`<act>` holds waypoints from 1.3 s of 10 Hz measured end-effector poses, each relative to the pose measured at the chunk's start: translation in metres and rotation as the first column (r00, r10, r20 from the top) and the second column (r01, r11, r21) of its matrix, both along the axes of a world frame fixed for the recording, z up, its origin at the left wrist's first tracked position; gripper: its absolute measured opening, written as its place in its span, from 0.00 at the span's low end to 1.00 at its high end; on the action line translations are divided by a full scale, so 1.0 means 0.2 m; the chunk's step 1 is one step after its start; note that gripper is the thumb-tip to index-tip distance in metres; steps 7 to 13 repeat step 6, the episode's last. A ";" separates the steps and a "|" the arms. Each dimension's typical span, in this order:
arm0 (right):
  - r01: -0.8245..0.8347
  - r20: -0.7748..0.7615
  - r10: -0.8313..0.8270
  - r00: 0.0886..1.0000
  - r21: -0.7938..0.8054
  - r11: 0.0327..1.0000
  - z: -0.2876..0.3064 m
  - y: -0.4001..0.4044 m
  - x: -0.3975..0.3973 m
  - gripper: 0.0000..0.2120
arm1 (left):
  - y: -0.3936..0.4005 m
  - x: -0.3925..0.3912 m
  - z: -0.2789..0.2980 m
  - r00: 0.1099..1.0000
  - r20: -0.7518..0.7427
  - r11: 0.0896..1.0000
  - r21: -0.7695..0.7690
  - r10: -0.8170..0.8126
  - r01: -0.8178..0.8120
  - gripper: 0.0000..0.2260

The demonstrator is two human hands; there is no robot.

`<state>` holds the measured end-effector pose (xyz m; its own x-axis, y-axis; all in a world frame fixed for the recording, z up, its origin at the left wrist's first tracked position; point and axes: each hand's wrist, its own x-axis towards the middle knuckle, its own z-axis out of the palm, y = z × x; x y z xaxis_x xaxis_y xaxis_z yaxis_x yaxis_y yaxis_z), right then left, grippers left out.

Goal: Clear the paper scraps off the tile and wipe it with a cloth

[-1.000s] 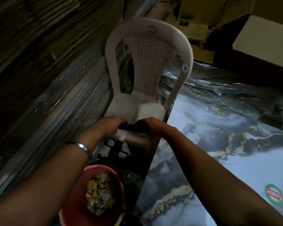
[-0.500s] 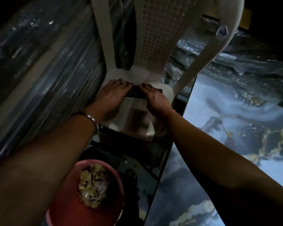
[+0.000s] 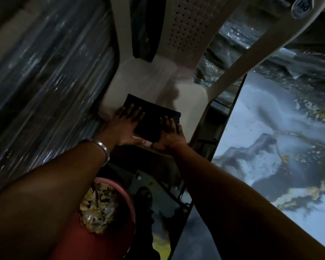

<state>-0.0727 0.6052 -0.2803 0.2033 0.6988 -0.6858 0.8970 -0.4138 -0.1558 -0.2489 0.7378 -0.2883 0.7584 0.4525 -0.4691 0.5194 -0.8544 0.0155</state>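
Fingers of my left hand are lying straight and spread on the near left part of a dark folded cloth, pressing it flat; the thumb is reaching along the cloth's near edge. The fingers of my right hand are lying straight on the cloth's right part, close to its right edge, neither hand curling round it. The cloth is resting on the front edge of the seat of a pale plastic chair, its far left corner pointing toward the chair's perforated back. I am wearing a metal bangle on the left wrist.

The marbled tile, grey and white with gold veins, is lying to the right of the chair, its long dark edge running just beside the chair's right front leg and my right forearm. Small yellowish specks are showing on the tile near its far edge; I cannot tell what they are.

Below my left forearm a red bowl is sitting on the floor, holding a heap of crumpled paper scraps. Along the left side, sheets of shiny plastic wrapping are covering a stacked surface.
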 end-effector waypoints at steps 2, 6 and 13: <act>-0.030 -0.045 0.033 0.998 0.056 0.998 0.01 -0.05 -0.15 0.44 | -0.08 0.03 0.00 0.987 0.125 0.993 0.077 -0.098 0.089 0.50; 0.067 -0.095 -0.045 0.994 0.248 0.966 0.08 -0.07 -0.15 0.47 | -0.22 0.01 0.09 0.980 0.200 0.998 0.060 -0.006 -0.006 0.41; 0.067 -0.095 -0.045 0.994 0.248 0.966 0.08 -0.07 -0.15 0.47 | -0.22 0.01 0.09 0.980 0.200 0.998 0.060 -0.006 -0.006 0.41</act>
